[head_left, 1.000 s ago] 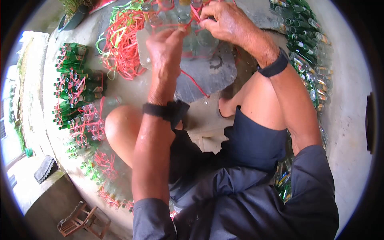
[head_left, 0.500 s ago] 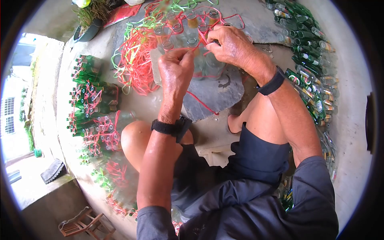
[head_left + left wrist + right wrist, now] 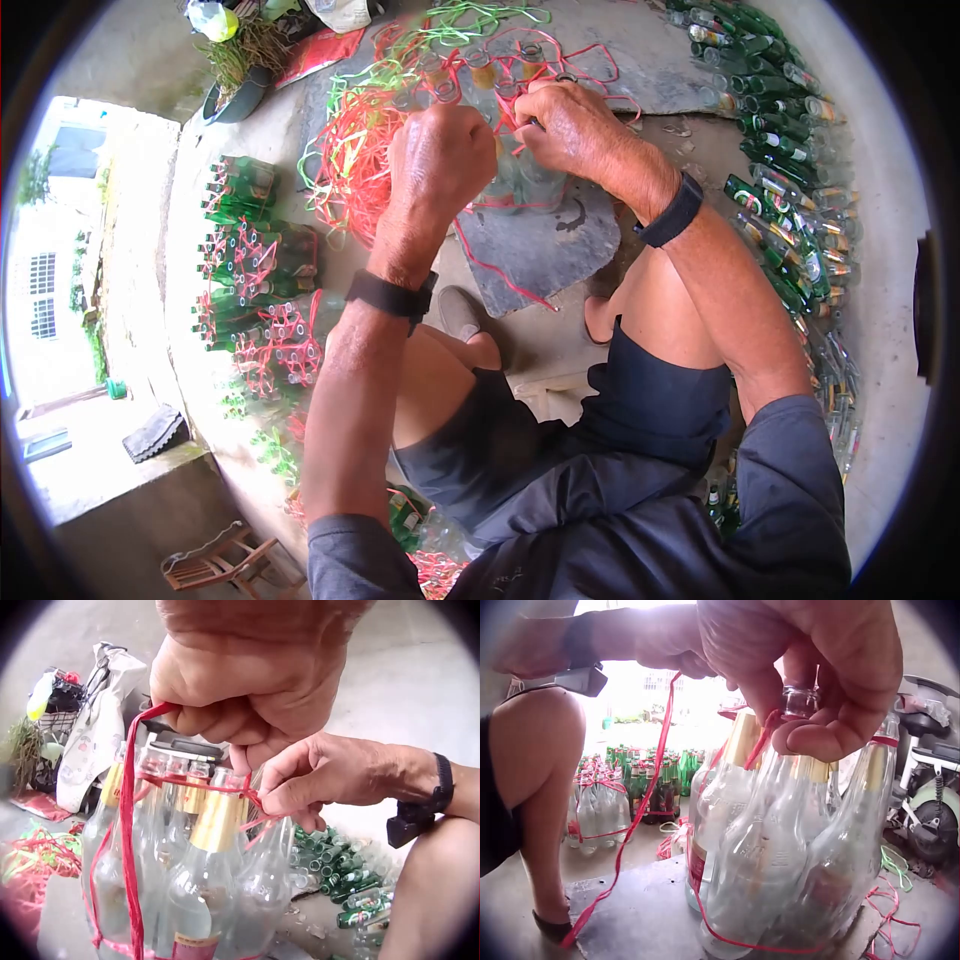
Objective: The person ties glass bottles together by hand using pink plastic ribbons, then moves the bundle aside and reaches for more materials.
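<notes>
A cluster of clear glass bottles (image 3: 202,896), some with gold neck labels, stands on a dark slate slab (image 3: 540,250). Red plastic strap (image 3: 129,825) runs round the bottles low down and across their necks. My left hand (image 3: 442,165) is a fist above the near left necks, gripping the strap, whose loose tail hangs down to the slab. Close beside it, my right hand (image 3: 817,667) pinches a short length of strap between thumb and fingers at the bottle necks. In the head view both hands partly hide the bottles.
A heap of red and green strap (image 3: 365,150) lies left of the bottles. Bundled green bottles (image 3: 255,250) stand farther left. Loose bottles (image 3: 790,140) lie along the right wall. A potted plant (image 3: 235,75) is at the back left, and a scooter (image 3: 934,772) shows beyond the bottles.
The head view has shifted, bringing more of the bottles and floor into sight. My left fist has risen and turned, pulling the strap upward. The right hand keeps its pinch at the necks.
</notes>
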A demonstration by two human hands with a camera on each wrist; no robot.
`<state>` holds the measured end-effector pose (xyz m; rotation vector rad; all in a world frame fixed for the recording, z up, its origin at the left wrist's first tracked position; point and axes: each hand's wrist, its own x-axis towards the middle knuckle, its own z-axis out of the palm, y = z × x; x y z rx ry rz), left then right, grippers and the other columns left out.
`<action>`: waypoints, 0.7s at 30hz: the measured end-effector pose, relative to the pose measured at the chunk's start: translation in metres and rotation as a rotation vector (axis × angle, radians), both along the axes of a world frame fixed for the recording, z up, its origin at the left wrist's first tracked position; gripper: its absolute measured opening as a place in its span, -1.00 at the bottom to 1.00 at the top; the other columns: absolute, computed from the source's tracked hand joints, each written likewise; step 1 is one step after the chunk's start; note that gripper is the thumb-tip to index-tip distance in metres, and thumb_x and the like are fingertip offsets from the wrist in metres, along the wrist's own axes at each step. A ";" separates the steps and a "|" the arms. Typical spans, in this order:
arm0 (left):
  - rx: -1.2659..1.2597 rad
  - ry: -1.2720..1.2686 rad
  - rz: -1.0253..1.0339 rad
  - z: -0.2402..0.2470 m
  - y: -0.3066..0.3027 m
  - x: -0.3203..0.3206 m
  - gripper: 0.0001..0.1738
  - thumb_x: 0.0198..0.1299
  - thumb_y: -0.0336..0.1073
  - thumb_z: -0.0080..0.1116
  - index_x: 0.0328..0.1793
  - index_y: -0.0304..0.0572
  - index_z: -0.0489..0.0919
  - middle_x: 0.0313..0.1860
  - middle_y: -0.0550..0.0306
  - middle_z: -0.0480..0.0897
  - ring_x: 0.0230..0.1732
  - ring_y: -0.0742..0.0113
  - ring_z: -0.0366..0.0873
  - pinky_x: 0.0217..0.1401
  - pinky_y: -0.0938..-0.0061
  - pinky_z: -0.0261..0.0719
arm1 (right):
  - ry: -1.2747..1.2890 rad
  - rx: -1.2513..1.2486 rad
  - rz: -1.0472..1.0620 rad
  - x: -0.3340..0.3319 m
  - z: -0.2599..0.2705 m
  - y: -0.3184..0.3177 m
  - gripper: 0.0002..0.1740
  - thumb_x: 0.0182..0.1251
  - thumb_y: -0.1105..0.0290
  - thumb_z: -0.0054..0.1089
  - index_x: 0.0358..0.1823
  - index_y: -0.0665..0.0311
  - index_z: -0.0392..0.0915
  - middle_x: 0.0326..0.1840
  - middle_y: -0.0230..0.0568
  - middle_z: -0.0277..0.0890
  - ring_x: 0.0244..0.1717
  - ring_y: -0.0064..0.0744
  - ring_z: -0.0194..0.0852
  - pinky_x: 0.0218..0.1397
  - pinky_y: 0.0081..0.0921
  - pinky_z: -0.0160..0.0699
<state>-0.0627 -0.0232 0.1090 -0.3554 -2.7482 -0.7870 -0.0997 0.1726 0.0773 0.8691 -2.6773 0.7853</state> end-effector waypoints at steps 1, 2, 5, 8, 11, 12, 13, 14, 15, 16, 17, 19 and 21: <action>-0.064 -0.003 -0.031 0.003 0.000 -0.004 -0.79 0.15 -0.29 0.19 -0.42 -0.24 0.74 -0.42 -0.27 0.71 -0.30 -0.33 0.74 -0.17 -0.07 0.72 | 0.025 0.003 0.022 0.000 0.000 0.000 -0.93 0.22 0.45 0.36 -0.34 0.28 0.66 -0.26 -0.03 0.69 -0.10 0.16 0.73 -0.01 -0.02 0.69; -0.067 -0.002 -0.033 0.006 0.000 -0.009 -0.79 0.15 -0.29 0.19 -0.42 -0.24 0.74 -0.42 -0.27 0.71 -0.30 -0.33 0.74 -0.17 -0.07 0.72 | 0.026 0.000 0.020 -0.001 -0.001 0.000 -0.93 0.22 0.45 0.36 -0.34 0.28 0.66 -0.26 -0.03 0.69 -0.10 0.16 0.73 -0.01 -0.02 0.69; -0.119 0.000 -0.091 0.007 0.000 -0.023 -0.78 0.15 -0.26 0.21 -0.41 -0.20 0.77 -0.40 -0.26 0.73 -0.28 -0.32 0.75 -0.14 -0.09 0.74 | 0.011 0.004 -0.016 0.002 -0.001 -0.003 -0.96 0.23 0.48 0.34 -0.32 0.27 0.66 -0.25 -0.03 0.69 -0.09 0.16 0.72 -0.02 -0.02 0.69; -0.176 0.054 -0.146 0.005 -0.001 -0.037 -0.80 0.21 -0.29 0.23 -0.31 -0.27 0.75 -0.49 -0.19 0.68 -0.44 -0.15 0.72 -0.29 0.10 0.68 | -0.040 -0.007 -0.016 0.003 0.002 -0.002 -0.86 0.33 0.42 0.29 -0.27 0.34 0.74 -0.22 0.15 0.74 -0.04 0.18 0.78 0.08 0.02 0.73; -0.210 0.021 -0.164 0.010 -0.003 -0.049 -0.80 0.21 -0.31 0.23 -0.30 -0.28 0.76 -0.50 -0.20 0.68 -0.46 -0.09 0.73 -0.29 0.11 0.67 | -0.052 -0.019 -0.011 0.003 0.000 -0.002 -0.86 0.37 0.44 0.28 -0.23 0.36 0.74 -0.20 0.15 0.75 -0.03 0.21 0.77 0.09 0.05 0.72; -0.208 -0.029 -0.174 0.012 -0.004 -0.054 -0.80 0.15 -0.28 0.22 -0.32 -0.21 0.79 -0.44 -0.21 0.71 -0.37 -0.18 0.75 -0.20 0.03 0.72 | -0.031 -0.035 -0.004 0.003 -0.002 -0.002 -0.91 0.32 0.48 0.29 -0.26 0.36 0.69 -0.21 0.10 0.72 -0.07 0.22 0.74 0.03 0.03 0.69; -0.206 -0.078 -0.184 0.013 -0.005 -0.059 -0.78 0.08 -0.25 0.22 -0.34 -0.13 0.83 -0.39 -0.22 0.75 -0.28 -0.28 0.77 -0.11 -0.05 0.76 | -0.009 -0.051 0.003 0.003 -0.004 -0.002 -0.96 0.26 0.52 0.30 -0.30 0.35 0.65 -0.23 0.05 0.69 -0.11 0.22 0.71 -0.03 0.02 0.67; -0.206 -0.080 -0.183 0.015 -0.006 -0.063 -0.78 0.08 -0.25 0.22 -0.34 -0.13 0.83 -0.39 -0.22 0.75 -0.28 -0.28 0.77 -0.11 -0.05 0.76 | -0.011 -0.051 0.004 0.002 -0.005 -0.002 -0.96 0.26 0.52 0.30 -0.30 0.35 0.65 -0.23 0.05 0.69 -0.11 0.22 0.71 -0.03 0.02 0.67; -0.211 -0.120 -0.203 0.017 -0.006 -0.067 -0.78 0.06 -0.25 0.22 -0.33 -0.13 0.83 -0.37 -0.23 0.75 -0.28 -0.27 0.78 -0.11 -0.02 0.77 | -0.027 -0.034 0.009 0.002 -0.005 -0.002 -0.96 0.28 0.52 0.29 -0.29 0.35 0.65 -0.22 0.07 0.68 -0.10 0.24 0.71 -0.03 0.02 0.66; -0.215 -0.159 -0.223 0.019 -0.007 -0.070 -0.77 0.03 -0.26 0.22 -0.31 -0.13 0.84 -0.36 -0.23 0.76 -0.28 -0.26 0.78 -0.10 0.00 0.77 | -0.043 -0.017 0.014 0.001 -0.004 -0.002 -0.95 0.29 0.53 0.27 -0.28 0.36 0.66 -0.22 0.09 0.68 -0.10 0.25 0.70 -0.02 0.02 0.66; -0.213 -0.160 -0.219 0.018 -0.009 -0.073 -0.77 0.03 -0.26 0.22 -0.31 -0.13 0.84 -0.36 -0.23 0.76 -0.28 -0.26 0.78 -0.10 0.00 0.77 | -0.043 -0.016 0.018 0.000 -0.004 -0.002 -0.95 0.29 0.53 0.27 -0.28 0.36 0.66 -0.22 0.09 0.68 -0.10 0.25 0.70 -0.02 0.02 0.66; -0.162 -0.170 -0.284 0.014 -0.013 -0.083 -0.75 0.00 -0.23 0.31 -0.25 -0.12 0.87 -0.35 -0.21 0.77 -0.28 -0.18 0.80 -0.12 0.08 0.76 | -0.060 0.082 0.025 0.000 0.001 -0.003 -0.84 0.33 0.45 0.29 -0.21 0.38 0.77 -0.15 0.21 0.75 -0.06 0.21 0.78 0.05 0.04 0.74; -0.180 -0.275 -0.311 0.016 -0.015 -0.096 -0.74 -0.02 -0.21 0.36 -0.22 -0.11 0.88 -0.36 -0.19 0.78 -0.28 -0.12 0.80 -0.12 0.12 0.76 | -0.058 0.064 0.021 0.003 0.003 -0.002 -0.90 0.33 0.48 0.28 -0.24 0.36 0.72 -0.19 0.15 0.72 -0.07 0.22 0.74 0.00 0.03 0.69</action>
